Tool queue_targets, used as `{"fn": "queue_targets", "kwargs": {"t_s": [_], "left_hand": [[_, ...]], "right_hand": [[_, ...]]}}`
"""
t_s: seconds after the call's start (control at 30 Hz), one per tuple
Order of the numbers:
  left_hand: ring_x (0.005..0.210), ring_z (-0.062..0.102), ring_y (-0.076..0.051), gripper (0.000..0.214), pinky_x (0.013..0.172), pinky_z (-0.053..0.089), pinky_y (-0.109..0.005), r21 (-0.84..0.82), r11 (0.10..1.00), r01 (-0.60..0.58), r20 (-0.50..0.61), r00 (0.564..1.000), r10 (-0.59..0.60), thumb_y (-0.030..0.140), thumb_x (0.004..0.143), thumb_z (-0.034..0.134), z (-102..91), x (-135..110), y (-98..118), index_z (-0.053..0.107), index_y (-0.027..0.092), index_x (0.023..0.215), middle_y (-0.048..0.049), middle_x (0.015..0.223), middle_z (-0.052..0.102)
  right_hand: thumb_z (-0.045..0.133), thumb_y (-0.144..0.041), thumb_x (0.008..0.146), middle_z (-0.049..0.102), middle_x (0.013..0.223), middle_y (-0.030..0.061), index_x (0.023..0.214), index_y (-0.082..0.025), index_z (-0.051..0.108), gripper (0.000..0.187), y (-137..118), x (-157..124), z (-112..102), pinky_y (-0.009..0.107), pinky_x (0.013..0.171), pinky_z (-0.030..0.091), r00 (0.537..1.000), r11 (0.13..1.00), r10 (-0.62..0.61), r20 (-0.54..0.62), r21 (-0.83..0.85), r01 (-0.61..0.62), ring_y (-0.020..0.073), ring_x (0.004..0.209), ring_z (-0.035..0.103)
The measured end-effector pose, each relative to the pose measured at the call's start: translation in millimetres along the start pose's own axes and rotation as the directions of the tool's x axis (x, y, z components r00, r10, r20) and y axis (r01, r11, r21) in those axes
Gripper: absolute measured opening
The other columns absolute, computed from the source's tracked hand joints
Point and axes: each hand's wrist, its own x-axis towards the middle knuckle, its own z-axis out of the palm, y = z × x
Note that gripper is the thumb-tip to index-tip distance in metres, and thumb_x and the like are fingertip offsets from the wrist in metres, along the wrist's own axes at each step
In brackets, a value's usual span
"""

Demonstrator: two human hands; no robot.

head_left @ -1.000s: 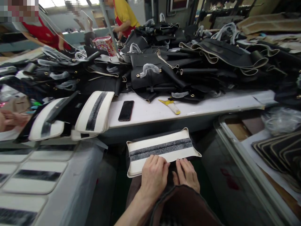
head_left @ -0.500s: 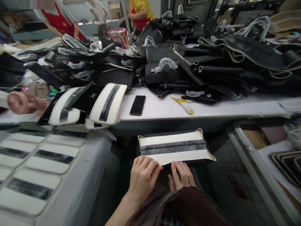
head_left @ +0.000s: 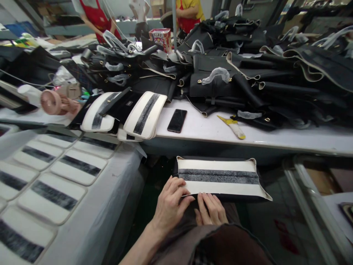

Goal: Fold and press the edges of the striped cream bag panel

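Observation:
A white panel (head_left: pixel 220 178) with a dark grey stripe down its middle lies across my lap, over black pieces. My left hand (head_left: pixel 169 204) rests on its near left edge with the fingers curled and pressing down. My right hand (head_left: pixel 211 209) lies beside it at the panel's near edge, fingers together and flat on the dark material under it. Neither hand lifts anything.
Several matching striped panels (head_left: pixel 55 173) lie in rows on the left table, two more (head_left: pixel 145 114) lean on the white bench (head_left: pixel 275 138). A black phone (head_left: pixel 177 120), a yellow scraper (head_left: pixel 233 127), a pink fan (head_left: pixel 53 102) and heaps of black bags (head_left: pixel 234 81) sit there. People in red aprons stand behind.
The view has swung left and down, so the bench and panel sit further right. My hands have slid back to the panel's near edge.

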Motion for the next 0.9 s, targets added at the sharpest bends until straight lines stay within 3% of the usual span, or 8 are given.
{"fn": "queue_targets", "kwargs": {"t_s": [0.17, 0.43, 0.53, 0.73, 0.8, 0.9], "left_hand": [[0.115, 0.051, -0.02, 0.003, 0.111, 0.038, -0.045, -0.099, 0.994, 0.046, 0.037, 0.998, -0.043, 0.024, 0.09, 0.061, -5.3, 1.8, -5.7, 0.061, 0.021, 0.087, -0.0044, 0.113, 0.058], [0.123, 0.05, -0.023, 0.002, 0.104, 0.045, -0.041, -0.176, 0.965, 0.195, -0.07, 0.975, -0.21, 0.019, 0.088, 0.058, 7.4, -10.7, -3.3, 0.059, 0.02, 0.09, -0.0081, 0.127, 0.051], [0.125, 0.048, -0.024, 0.015, 0.104, 0.045, -0.045, -0.192, 0.95, 0.246, -0.13, 0.953, -0.273, 0.02, 0.087, 0.061, 12.4, -12.0, -0.6, 0.052, 0.02, 0.1, -0.0109, 0.131, 0.049], [0.142, 0.03, -0.027, 0.024, 0.113, 0.035, -0.058, -0.179, 0.933, 0.312, -0.01, 0.948, -0.319, 0.024, 0.093, 0.052, 12.8, -8.7, -0.5, 0.048, 0.024, 0.117, -0.0106, 0.153, 0.029], [0.147, 0.02, -0.03, 0.029, 0.112, 0.033, -0.062, -0.068, 0.964, 0.258, 0.058, 0.966, -0.254, 0.027, 0.094, 0.05, 7.1, -1.5, -6.3, 0.048, 0.026, 0.124, -0.0093, 0.159, 0.018], [0.148, 0.011, -0.036, 0.05, 0.11, 0.03, -0.068, 0.173, 0.985, 0.018, 0.166, 0.985, -0.047, 0.033, 0.091, 0.054, -3.5, 19.5, -18.0, 0.042, 0.03, 0.14, -0.0082, 0.162, 0.01]], "right_hand": [[0.052, -0.023, 0.094, 0.072, 0.1, 0.0151, 0.113, -0.006, 0.069, 0.03, -0.9, 5.1, -0.5, 0.045, 0.083, 0.055, 0.999, 0.996, -0.043, 0.017, -0.073, 0.044, 0.0266, 0.094, 0.067], [0.054, -0.026, 0.09, 0.073, 0.103, 0.0099, 0.115, -0.015, 0.069, 0.032, -5.7, 5.1, 2.1, 0.042, 0.077, 0.061, 0.995, 0.985, -0.079, 0.065, -0.149, 0.088, 0.0257, 0.094, 0.068], [0.053, -0.024, 0.089, 0.074, 0.104, 0.0076, 0.116, -0.017, 0.07, 0.032, -7.7, 5.6, 6.8, 0.039, 0.075, 0.063, 0.995, 0.983, -0.072, 0.063, -0.166, 0.081, 0.0246, 0.095, 0.069], [0.051, -0.019, 0.087, 0.075, 0.095, 0.0015, 0.102, -0.023, 0.075, 0.029, -9.2, 5.2, 11.0, 0.032, 0.067, 0.066, 0.993, 0.971, -0.103, 0.06, -0.213, 0.113, 0.0212, 0.084, 0.071], [0.047, -0.019, 0.087, 0.075, 0.093, 0.001, 0.102, -0.022, 0.075, 0.032, -9.8, 9.6, 8.2, 0.032, 0.066, 0.066, 0.998, 0.986, -0.04, 0.048, -0.16, 0.047, 0.0218, 0.082, 0.071], [0.043, -0.02, 0.09, 0.074, 0.087, 0.0048, 0.104, -0.018, 0.071, 0.031, 0.6, 26.9, -4.8, 0.035, 0.062, 0.064, 0.993, 0.987, 0.116, -0.002, 0.108, -0.115, 0.0229, 0.076, 0.069]]}}
